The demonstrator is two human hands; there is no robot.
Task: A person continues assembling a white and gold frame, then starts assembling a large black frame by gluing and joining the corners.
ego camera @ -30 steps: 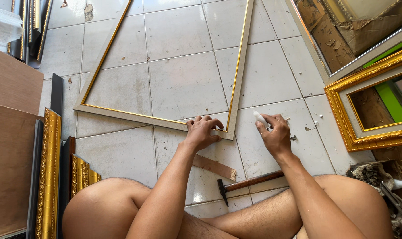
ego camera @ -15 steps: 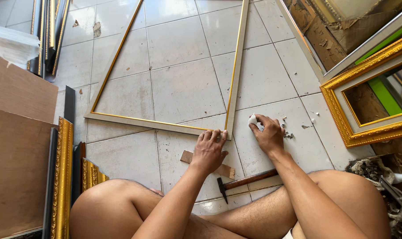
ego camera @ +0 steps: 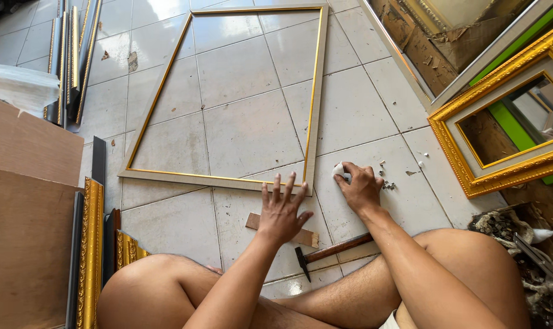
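Head view: the person sat cross-legged on the tiled floor (ego camera: 240, 73). A large rectangular frame (ego camera: 312, 122), pale with a gold inner edge, lay flat on the tiles in front of the knees, its near right corner between the two hands. The left hand (ego camera: 281, 210) hovered over or rested at that corner with all fingers spread and released, grasping nothing; whether the fingertips touched the frame could not be told. The right hand (ego camera: 359, 186) lay just beside the frame's right rail, fingers curled around a small white object (ego camera: 338, 171) pressed to the floor. Small bits of debris (ego camera: 386, 183) lay scattered near that hand. A thin wooden strip (ego camera: 306, 237) lay under the left wrist, and a hammer (ego camera: 328, 251) with a wooden handle lay near it, untouched. An ornate gold frame (ego camera: 502, 173) stood at the right; gilded mouldings (ego camera: 92, 244) and brown boards (ego camera: 27, 244) lay at the left
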